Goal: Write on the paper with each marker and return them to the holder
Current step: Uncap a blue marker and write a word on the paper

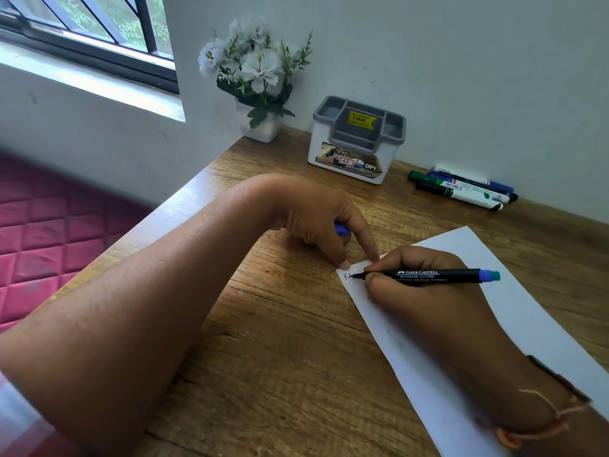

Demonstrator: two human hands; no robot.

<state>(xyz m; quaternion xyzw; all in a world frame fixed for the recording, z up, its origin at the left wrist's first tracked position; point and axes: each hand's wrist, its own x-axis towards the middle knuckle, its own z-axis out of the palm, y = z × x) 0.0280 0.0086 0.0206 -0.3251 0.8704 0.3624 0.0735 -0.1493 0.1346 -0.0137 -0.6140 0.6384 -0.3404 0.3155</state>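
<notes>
A bare left forearm (131,308) lies across the wooden surface (280,357) from the lower left, and a right wrist with thread bracelets (540,430) comes in at the lower right. The right grip (418,291) pinches a black marker (438,276) near its tip. The barrel lies almost level and points right, its blue and teal end sticking out past the knuckles. The tip touches the left corner of a white paper (514,311) that runs diagonally toward the lower right, just beside a written letter K (346,276). The left grip (316,222) presses two fingertips (344,264) onto that same corner while its other fingers curl around a blue cap (342,229). At the back, against the wall, stands a white and grey holder (357,140) with a yellow price sticker. To its right, well apart from the paper, a bunch of markers (461,188) lies flat by the wall, green, blue and black among them. Left of the holder, a white pot of pale flowers (260,123) sits in the corner under a window (99,31). A pink quilted mattress (49,232) shows beyond the surface's left edge.
</notes>
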